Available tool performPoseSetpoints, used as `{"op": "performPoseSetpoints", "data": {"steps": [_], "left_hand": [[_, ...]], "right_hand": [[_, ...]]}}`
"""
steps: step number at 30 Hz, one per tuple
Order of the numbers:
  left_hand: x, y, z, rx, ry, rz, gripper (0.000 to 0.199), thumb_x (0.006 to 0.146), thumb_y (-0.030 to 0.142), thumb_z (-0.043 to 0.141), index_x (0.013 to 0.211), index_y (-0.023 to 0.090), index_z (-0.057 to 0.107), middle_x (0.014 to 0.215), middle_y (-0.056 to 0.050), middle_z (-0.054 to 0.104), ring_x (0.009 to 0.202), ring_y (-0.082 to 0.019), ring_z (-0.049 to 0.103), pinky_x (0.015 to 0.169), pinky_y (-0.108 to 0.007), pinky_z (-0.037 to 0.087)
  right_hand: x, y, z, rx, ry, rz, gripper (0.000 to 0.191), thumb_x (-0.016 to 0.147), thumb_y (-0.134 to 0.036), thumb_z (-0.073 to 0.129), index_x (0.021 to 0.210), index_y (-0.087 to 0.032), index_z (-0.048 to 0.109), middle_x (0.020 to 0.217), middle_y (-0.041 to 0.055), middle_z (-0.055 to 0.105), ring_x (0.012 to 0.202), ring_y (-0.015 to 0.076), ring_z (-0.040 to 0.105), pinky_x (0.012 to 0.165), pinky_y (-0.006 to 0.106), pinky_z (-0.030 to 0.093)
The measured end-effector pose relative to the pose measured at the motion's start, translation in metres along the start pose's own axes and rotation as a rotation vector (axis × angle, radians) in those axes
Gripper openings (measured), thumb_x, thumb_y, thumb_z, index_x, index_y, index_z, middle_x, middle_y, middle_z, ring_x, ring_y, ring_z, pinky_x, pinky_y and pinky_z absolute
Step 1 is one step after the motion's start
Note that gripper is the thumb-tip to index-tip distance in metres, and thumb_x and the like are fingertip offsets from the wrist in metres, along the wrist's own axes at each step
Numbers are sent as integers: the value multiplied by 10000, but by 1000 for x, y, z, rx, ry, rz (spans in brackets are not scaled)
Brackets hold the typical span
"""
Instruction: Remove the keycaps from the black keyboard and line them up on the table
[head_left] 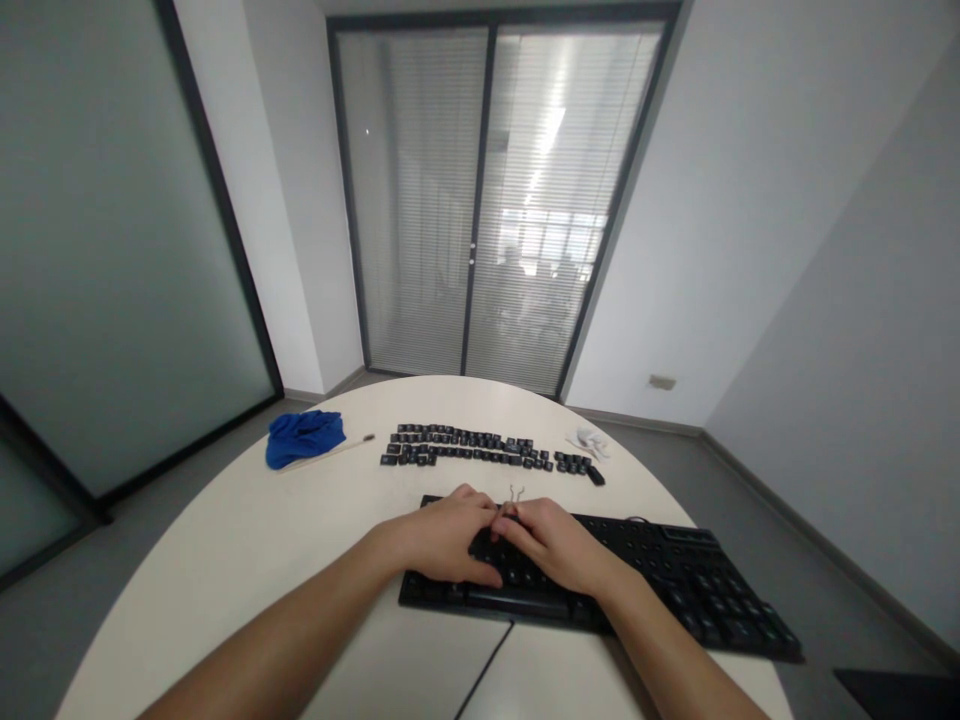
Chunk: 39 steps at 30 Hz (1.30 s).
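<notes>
A black keyboard [525,602] lies on the table below both hands, many of its keycaps off on the left and middle part. My right hand [562,545] is closed over it, thumb and fingers pinching a wire keycap puller [516,494] whose two thin prongs point away from me. Flat across the keyboard's left part rests my left hand [450,535], thumb stretched apart and fingertips close to the right hand. What lies right under its fingertips is hidden. Beyond the keyboard, loose black keycaps [469,453] are laid out in rows.
A blue cloth [304,438] sits at the table's left, beside a thin brush [330,453]. Crumpled white material [589,442] lies at the right edge. A dark cable [486,668] runs toward me over the round white table [300,540]. Glass doors [420,200] stand behind.
</notes>
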<state>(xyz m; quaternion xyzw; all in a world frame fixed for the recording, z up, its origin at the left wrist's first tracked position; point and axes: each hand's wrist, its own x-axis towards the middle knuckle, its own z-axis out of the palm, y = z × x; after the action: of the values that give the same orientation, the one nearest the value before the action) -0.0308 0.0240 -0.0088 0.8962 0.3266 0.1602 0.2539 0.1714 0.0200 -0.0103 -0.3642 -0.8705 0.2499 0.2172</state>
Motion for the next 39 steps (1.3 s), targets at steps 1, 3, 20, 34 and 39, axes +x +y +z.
{"op": "performPoseSetpoints", "data": {"steps": [1, 3, 20, 34, 39], "left_hand": [[0, -1, 1, -1, -3, -9, 380, 662, 341, 791, 1015, 268, 668, 1014, -57, 621, 1037, -289, 518, 902, -388, 458], [1, -3, 2, 6, -19, -28, 384, 674, 344, 785, 1026, 259, 655, 1029, -62, 607, 1058, -290, 506, 908, -386, 458], [4, -7, -7, 60, -182, -76, 510, 694, 405, 759, 1134, 205, 596, 1160, -83, 522, 1168, -291, 417, 1011, -412, 391], [7, -3, -2, -75, 53, -162, 206, 773, 346, 696, 922, 207, 722, 968, -57, 694, 1016, -261, 575, 906, -363, 426], [12, -6, 3, -259, 105, -236, 211, 741, 261, 695, 932, 172, 702, 948, -61, 708, 911, -221, 637, 846, -331, 467]], "right_hand": [[0, -1, 0, 6, -11, -12, 336, 986, -403, 433, 850, -213, 675, 806, 26, 711, 721, 175, 631, 677, 256, 427], [-1, -2, 1, 7, -13, -22, 319, 982, -391, 443, 858, -212, 677, 809, 24, 712, 718, 169, 629, 678, 251, 428], [-4, 13, -7, 331, -12, 170, 401, 954, -475, 460, 876, -158, 694, 670, 29, 676, 576, 142, 582, 574, 242, 461], [1, 29, -5, 455, 92, 175, 432, 945, -514, 464, 884, -137, 666, 663, 18, 652, 543, 120, 562, 559, 237, 456], [2, 29, -5, 413, 153, 146, 412, 950, -490, 472, 851, -143, 671, 684, 22, 659, 565, 124, 569, 588, 246, 460]]}}
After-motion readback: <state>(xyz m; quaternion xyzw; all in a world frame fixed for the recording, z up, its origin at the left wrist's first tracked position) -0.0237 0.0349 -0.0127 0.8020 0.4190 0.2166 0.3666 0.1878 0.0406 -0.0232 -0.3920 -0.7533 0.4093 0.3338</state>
